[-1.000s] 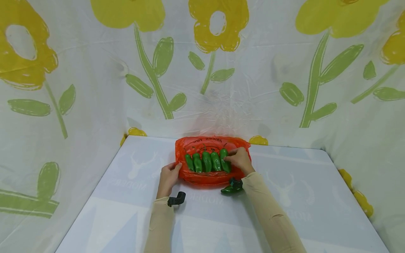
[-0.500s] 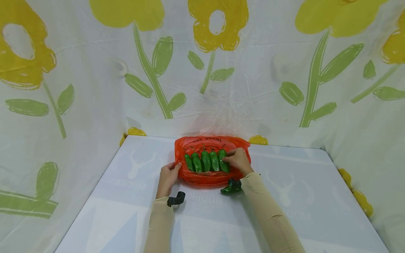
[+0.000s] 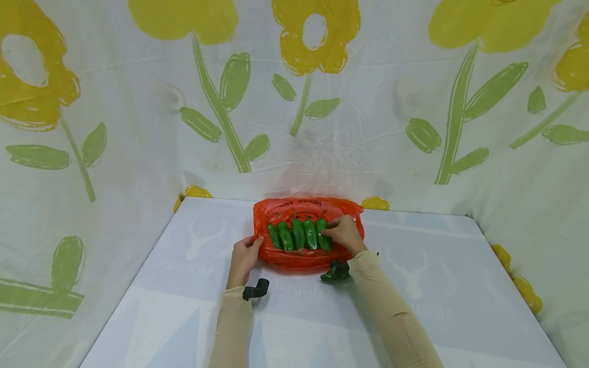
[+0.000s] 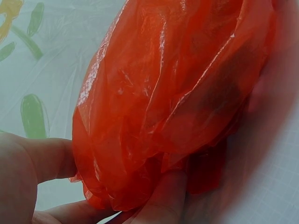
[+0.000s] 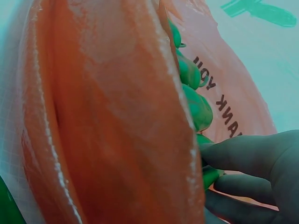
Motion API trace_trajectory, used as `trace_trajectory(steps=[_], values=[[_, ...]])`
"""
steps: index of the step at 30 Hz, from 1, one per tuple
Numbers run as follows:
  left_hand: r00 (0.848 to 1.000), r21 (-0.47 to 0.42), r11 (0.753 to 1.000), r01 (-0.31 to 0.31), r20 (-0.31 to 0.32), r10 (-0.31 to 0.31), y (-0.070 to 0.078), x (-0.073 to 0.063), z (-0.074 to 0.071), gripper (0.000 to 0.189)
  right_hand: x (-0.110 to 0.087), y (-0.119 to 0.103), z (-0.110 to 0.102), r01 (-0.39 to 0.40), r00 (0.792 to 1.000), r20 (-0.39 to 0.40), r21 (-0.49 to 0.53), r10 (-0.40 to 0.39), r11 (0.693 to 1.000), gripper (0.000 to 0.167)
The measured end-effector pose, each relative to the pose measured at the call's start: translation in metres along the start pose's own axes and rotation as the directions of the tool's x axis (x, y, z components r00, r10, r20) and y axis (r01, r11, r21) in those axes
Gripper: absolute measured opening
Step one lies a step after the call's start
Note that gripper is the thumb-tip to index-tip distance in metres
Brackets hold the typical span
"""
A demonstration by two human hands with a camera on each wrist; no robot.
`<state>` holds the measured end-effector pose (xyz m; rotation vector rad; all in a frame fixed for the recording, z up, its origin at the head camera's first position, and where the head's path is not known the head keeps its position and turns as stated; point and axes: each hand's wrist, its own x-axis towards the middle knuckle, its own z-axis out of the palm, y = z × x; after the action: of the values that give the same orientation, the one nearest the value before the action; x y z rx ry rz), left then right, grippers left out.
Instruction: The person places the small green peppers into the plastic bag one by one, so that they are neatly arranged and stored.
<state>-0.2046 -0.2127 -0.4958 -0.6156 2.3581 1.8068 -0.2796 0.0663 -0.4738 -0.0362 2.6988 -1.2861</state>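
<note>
A red plastic bag [image 3: 294, 263] with dark printing lies at the back of the table, its mouth upward. Several green peppers stand in a row inside, stems up, leaning against its back wall. At the bag's left edge, my left hand [image 3: 242, 261] pinches the plastic; the left wrist view shows the thumb and fingers around crumpled film [image 4: 135, 107]. My right hand [image 3: 348, 236] grips the rightmost pepper [image 3: 326, 244] between thumb and fingers. In the right wrist view, the bag's front wall [image 5: 117, 121] hides the peppers' lower parts.
Another green pepper [image 3: 331, 274] lies on the table in front of the bag, partly hidden by the right wrist's camera. The white patterned tabletop [image 3: 294, 327] meets a flower-printed curtain [image 3: 368, 128] just behind the bag.
My right hand has shifted slightly left with the rightmost pepper, closer to the row. The left hand stays on the bag's edge.
</note>
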Motion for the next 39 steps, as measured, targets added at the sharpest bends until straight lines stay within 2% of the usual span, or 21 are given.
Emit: trace_trajectory(steps=[11,24,39], values=[[1.000,-0.002,1.000,0.004,0.002,-0.004,0.0000,0.0004,-0.0001,0.057,0.0003,0.0003,0.0005,-0.011,1.000,0.003,-0.001,0.011,1.000,0.026],[1.000,-0.004,1.000,0.022,0.003,-0.022,-0.0011,0.0009,0.0006,0.057,0.0006,-0.0001,-0.0001,-0.042,0.999,0.020,-0.012,0.043,0.999,0.033],[1.000,0.002,1.000,0.007,-0.007,-0.007,0.0003,0.0005,0.0011,0.056,-0.0066,-0.0067,-0.0087,-0.007,1.000,-0.008,-0.059,0.006,0.998,0.042]])
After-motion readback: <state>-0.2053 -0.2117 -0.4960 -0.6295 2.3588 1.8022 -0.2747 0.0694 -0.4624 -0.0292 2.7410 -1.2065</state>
